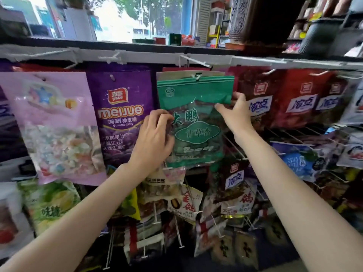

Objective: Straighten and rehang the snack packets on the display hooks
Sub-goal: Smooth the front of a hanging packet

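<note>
A green snack packet (196,122) with white Chinese lettering hangs from a white hook (197,76) under the top rail, in the middle of the head view. My left hand (155,138) grips its left edge with curled fingers. On the other side, my right hand (236,112) pinches the packet's upper right side, thumb on the front and fingers behind. The packet hangs roughly straight, with another packet just behind it.
A purple gummy packet (119,114) and a pink marshmallow bag (57,126) hang to the left. Red packets (294,99) hang to the right. Lower hooks carry several smaller packets (184,201). A white wire rail (275,62) runs across the top.
</note>
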### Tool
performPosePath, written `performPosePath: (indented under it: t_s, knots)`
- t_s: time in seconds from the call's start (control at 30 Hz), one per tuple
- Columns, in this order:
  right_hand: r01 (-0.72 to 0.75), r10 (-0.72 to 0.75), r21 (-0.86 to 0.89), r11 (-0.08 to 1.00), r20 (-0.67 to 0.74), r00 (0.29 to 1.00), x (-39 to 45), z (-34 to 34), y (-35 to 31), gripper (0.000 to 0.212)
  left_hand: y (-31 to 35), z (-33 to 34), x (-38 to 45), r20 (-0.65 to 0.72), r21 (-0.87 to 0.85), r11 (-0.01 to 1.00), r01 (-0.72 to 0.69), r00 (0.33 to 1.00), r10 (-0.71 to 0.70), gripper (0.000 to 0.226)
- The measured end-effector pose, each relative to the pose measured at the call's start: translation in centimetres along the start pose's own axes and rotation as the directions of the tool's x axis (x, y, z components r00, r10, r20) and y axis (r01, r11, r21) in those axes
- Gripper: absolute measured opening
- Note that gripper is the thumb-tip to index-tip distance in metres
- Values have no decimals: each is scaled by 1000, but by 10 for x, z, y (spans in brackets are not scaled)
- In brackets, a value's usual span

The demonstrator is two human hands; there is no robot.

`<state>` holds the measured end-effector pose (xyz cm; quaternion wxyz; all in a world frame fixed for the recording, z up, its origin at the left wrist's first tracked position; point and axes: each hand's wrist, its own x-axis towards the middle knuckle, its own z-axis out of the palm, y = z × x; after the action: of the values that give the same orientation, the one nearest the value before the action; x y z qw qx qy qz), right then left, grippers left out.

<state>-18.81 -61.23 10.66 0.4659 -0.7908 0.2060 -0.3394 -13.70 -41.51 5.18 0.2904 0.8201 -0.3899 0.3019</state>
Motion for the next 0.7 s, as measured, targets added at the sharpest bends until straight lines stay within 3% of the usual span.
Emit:
performPosePath:
  t_s: [0.13, 0.3, 0.5, 0.6, 0.7]
  knots:
    - [71, -67, 51, 996, -81, 994, 6, 7, 13, 40, 6, -6, 0, 18, 9, 999, 35, 999, -36, 38]
    - [134, -126, 214, 968, -51, 991, 2, 4, 9, 27, 18, -8, 9, -42, -32, 996, 79, 996, -80, 38]
    - [375, -415, 320, 870, 66, 908, -10, -39, -26, 16, 58, -4, 43, -303, -173, 983, -53, 953, -2, 35]
    - [362, -419, 351, 863, 99, 903, -6, -82, -32, 18, 97, 7, 63, -346, -276, 955, -107, 938, 5, 37]
    - [322, -367, 279, 905, 125, 922, 3, -135, -12, 18, 139, 31, 81, -291, -320, 930, -181, 953, 85, 39]
